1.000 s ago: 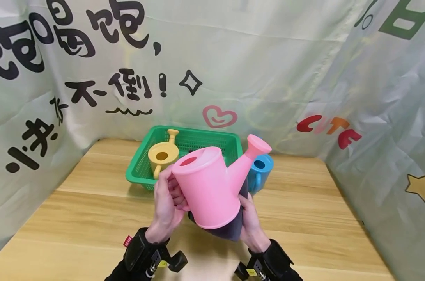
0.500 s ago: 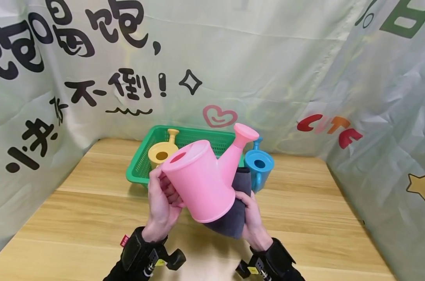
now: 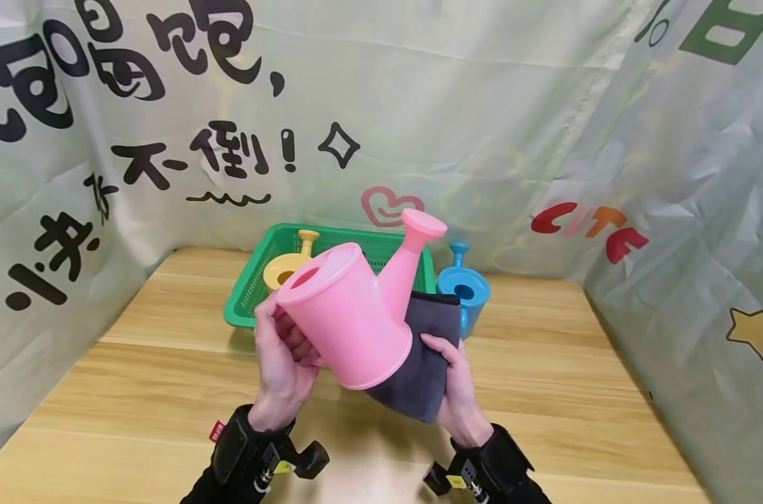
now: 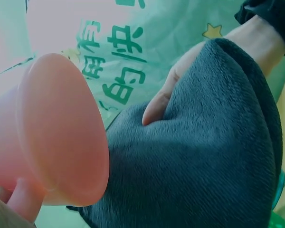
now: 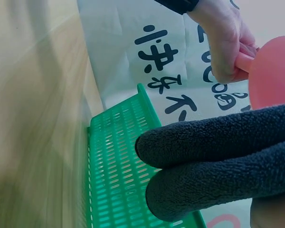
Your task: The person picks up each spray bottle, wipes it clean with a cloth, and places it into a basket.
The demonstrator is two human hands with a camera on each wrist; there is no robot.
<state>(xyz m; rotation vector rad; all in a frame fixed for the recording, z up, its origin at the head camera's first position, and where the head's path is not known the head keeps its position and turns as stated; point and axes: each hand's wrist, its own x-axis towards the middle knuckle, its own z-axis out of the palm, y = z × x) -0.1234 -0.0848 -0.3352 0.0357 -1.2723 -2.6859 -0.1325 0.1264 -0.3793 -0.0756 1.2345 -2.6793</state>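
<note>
A pink watering can (image 3: pixel 350 315) is held up tilted above the table, its spout toward the upper right. My left hand (image 3: pixel 283 357) grips it by the handle, fingers curled round it. In the left wrist view the can's round base (image 4: pixel 66 128) faces the camera. My right hand (image 3: pixel 455 381) holds a folded dark grey cloth (image 3: pixel 428 350), thumb on the near face and the other fingers behind. The cloth lies close beside the can's lower side, partly behind it. Its thick plush folds (image 5: pixel 213 161) show in the right wrist view.
Behind the hands stands a green plastic basket (image 3: pixel 246 297) with a yellow watering can (image 3: pixel 274 269) in it. Right of the basket a blue watering can (image 3: pixel 472 287) stands on the wooden table (image 3: pixel 577 392). A printed fabric backdrop (image 3: pixel 482 126) encloses the table's back and sides.
The pink watering can and my left hand have moved left and slightly up. More of the cloth and of the blue watering can shows, as the cloth has come out from behind the pink can.
</note>
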